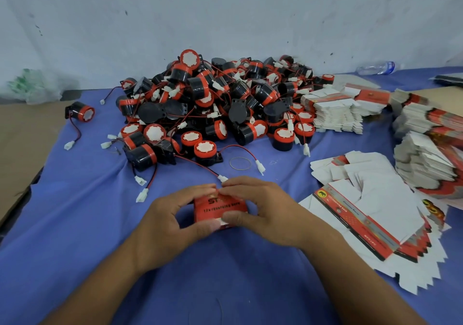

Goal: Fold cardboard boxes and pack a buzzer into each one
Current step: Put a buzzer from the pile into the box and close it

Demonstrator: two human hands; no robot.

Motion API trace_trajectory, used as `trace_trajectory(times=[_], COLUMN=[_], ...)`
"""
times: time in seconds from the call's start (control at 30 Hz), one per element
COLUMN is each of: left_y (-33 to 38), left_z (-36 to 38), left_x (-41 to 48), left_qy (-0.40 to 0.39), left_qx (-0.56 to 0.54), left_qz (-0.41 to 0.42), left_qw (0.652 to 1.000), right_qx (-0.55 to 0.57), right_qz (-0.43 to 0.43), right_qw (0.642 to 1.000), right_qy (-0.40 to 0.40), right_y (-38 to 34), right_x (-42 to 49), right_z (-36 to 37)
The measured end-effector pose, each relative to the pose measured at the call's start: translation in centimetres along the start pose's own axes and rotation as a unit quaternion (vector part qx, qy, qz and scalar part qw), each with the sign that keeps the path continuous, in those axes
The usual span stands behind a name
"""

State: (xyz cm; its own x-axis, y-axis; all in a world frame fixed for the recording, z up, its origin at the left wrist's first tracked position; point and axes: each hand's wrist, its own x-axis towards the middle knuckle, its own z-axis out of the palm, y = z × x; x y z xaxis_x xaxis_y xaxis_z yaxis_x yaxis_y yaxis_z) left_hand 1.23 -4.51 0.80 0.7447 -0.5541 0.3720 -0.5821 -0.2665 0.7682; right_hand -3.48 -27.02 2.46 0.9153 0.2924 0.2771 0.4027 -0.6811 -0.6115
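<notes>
- Red printed cardboard box (220, 210): centre foreground, just above the blue cloth (225, 279) and held between both hands, its lettered face turned up toward the camera.
- Left hand (170, 222): fingers curled over the box's far upper edge, thumb under the near edge; a closed grip on the box.
- Right hand (263, 209): fingers curled over the same far edge, fingertips meeting those of the left hand; the thumb presses a white flap at the near corner.
- Handling of the box (judged): thin card, very light, stiff only along its creases and easily dented. It is best held at edges and corners, with the panel centres left unpressed while a flap is tucked.
- Buzzer pile (218, 99): well beyond the hands, against the wall. The units have black bodies, red rims and white faces, and trail red-black leads with white plugs.
- Handling of a buzzer (judged): rigid plastic, light, rolls readily. Take hold of the body, not the lead, because the leads interlace and one lift may drag its neighbours along.
- Flat box blanks (363, 207): fanned just right of the right hand, with taller stacks (335, 114) behind.
- Hidden or unclear: whether the held box contains a buzzer cannot be told. The fingers cover its far end and part of the print, the right-hand stacks are cut off by the frame, and the bottle (375, 68) by the wall is blurred.
</notes>
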Motion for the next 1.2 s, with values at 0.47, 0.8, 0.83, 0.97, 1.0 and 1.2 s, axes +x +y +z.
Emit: trace_trajectory(times=[0.47, 0.8, 0.83, 0.97, 1.0, 1.2], left_y=[0.5, 0.5, 0.5, 0.2, 0.2, 0.1], left_z=[0.5, -0.1, -0.2, -0.6, -0.8, -0.7], left_x=[-0.1, 0.2, 0.2, 0.1, 0.1, 0.0], left_qy=[0.009, -0.034, -0.042, -0.064, -0.071, -0.081], left_qx=[-0.047, 0.059, 0.064, 0.114, 0.127, 0.148], left_qz=[-0.008, 0.063, 0.067, 0.072, 0.069, 0.075], left_qw=[0.999, 0.996, 0.995, 0.989, 0.987, 0.983], right_qx=[-0.018, 0.097, 0.106, 0.15, 0.177, 0.348], right_qz=[-0.038, 0.055, 0.062, 0.104, 0.119, 0.17], right_qw=[0.998, 0.992, 0.991, 0.98, 0.973, 0.918], right_qy=[0.045, -0.059, -0.059, -0.083, -0.089, -0.085], right_y=[-1.3, -1.0, -0.8, -0.3, -0.3, -0.3], right_x=[0.2, -0.2, -0.1, 0.2, 0.3, 0.7], right_z=[0.2, 1.3, 1.5, 1.9, 1.9, 0.9])
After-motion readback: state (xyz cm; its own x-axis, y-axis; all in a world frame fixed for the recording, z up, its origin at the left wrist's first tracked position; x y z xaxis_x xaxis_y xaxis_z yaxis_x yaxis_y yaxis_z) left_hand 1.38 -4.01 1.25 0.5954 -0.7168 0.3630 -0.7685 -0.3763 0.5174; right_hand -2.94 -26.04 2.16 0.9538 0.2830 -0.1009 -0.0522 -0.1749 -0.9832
